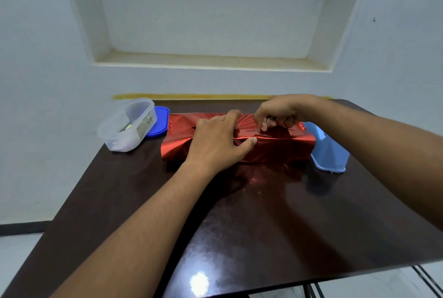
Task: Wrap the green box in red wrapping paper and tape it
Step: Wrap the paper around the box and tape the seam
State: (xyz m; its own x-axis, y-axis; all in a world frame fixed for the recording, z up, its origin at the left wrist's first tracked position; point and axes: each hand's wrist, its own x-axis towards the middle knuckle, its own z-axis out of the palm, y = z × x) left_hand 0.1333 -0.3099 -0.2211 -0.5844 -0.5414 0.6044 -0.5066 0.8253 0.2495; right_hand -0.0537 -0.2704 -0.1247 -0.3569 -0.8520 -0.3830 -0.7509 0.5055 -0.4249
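Note:
The box lies across the far middle of the dark table, covered all over in shiny red wrapping paper (pixel 282 146); no green shows. My left hand (pixel 215 139) lies flat on top of the package with its fingers spread and its thumb along the paper's overlapping edge. My right hand (pixel 280 112) hovers over the top seam with curled fingers, pinching something small at the paper; whether that is tape or a paper fold I cannot tell.
A light blue tape dispenser (pixel 328 151) stands against the package's right end. A clear plastic container (pixel 127 125) sits at the back left with its blue lid (pixel 159 120) behind it. The dark table (pixel 263 225) ends close to the wall.

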